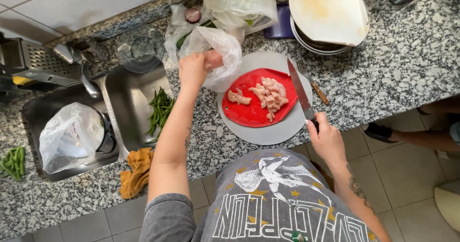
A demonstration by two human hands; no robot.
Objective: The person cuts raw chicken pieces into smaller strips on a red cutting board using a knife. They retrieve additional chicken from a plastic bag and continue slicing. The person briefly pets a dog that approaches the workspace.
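Chicken pieces (267, 96) lie on the red cutting board (254, 109), central on the worktop (383, 74). Left hand (192, 70) clamps a clear bag (221, 55) beside it; right hand (327, 137) closes round the knife (299, 90), blade resting board-side for cutting.

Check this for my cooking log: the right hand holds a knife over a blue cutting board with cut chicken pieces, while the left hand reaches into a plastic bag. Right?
Not quite: in the head view the cutting board is red, not blue. The rest stands: the right hand holds the knife, cut chicken pieces lie on the board, and the left hand reaches into the plastic bag.
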